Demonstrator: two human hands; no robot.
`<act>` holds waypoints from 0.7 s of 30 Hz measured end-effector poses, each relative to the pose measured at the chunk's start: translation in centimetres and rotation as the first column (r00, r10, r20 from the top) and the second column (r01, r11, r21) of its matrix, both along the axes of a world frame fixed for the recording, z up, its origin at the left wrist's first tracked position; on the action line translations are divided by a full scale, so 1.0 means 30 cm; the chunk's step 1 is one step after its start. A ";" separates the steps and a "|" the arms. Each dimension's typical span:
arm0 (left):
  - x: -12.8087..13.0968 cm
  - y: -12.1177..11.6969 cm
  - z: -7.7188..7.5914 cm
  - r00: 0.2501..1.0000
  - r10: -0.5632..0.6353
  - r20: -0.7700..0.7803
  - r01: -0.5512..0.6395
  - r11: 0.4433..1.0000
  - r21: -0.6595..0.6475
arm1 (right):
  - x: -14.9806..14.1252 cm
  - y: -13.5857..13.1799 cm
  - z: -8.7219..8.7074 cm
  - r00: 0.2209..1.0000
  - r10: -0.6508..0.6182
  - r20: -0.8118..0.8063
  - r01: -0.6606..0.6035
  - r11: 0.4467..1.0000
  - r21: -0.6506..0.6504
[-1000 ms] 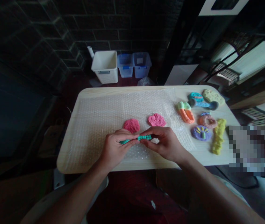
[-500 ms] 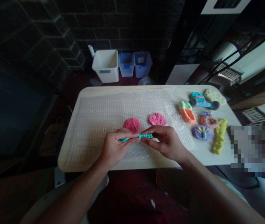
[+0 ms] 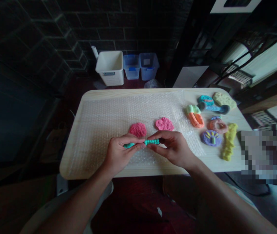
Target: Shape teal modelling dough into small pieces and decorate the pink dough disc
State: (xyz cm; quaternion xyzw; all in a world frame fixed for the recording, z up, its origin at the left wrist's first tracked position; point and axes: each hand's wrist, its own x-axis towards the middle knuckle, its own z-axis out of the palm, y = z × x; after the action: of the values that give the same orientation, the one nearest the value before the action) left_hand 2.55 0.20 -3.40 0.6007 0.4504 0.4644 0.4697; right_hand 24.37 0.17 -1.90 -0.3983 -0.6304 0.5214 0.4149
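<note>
Both hands pinch a thin teal clay strip (image 3: 150, 142) with a beaded right end, held just above the bubble wrap (image 3: 118, 113) on the light wooden table (image 3: 89, 97). My left hand (image 3: 118, 152) grips its smooth left end with closed fingers. My right hand (image 3: 172, 148) pinches the beaded end between thumb and fingers. Just beyond the hands lie a dark pink clay disc (image 3: 137, 129) and a lighter pink clay piece (image 3: 164, 123).
Several finished clay shapes lie at the table's right: an orange-green piece (image 3: 195, 117), a blue one (image 3: 210, 104), a yellow-green slab (image 3: 223, 100), a ring (image 3: 216, 125), a purple disc (image 3: 211, 137), a yellow strip (image 3: 228, 141). A white bin (image 3: 109, 68) and two blue tubs (image 3: 140, 66) stand on the floor behind.
Both hands with the teal strip have shifted very slightly; the pinch on it stays the same.
</note>
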 end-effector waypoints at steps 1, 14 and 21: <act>0.000 0.000 -0.001 1.000 -0.001 0.007 0.001 1.000 0.000 | 0.000 0.000 0.000 1.000 0.000 0.002 0.000 1.000 0.001; -0.019 0.014 0.006 0.997 -0.079 0.014 0.080 0.988 -0.129 | 0.007 0.000 0.009 0.999 0.043 -0.034 -0.044 0.999 -0.019; -0.025 0.018 0.018 0.993 -0.119 0.015 0.120 0.983 -0.139 | 0.006 -0.002 0.008 0.998 0.036 -0.042 -0.038 0.999 -0.039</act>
State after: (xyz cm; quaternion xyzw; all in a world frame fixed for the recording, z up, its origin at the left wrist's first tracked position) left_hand 1.79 0.73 -2.87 0.5907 0.4433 0.4046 0.5394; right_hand 24.56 0.10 -1.66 -0.3838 -0.6185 0.5494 0.4102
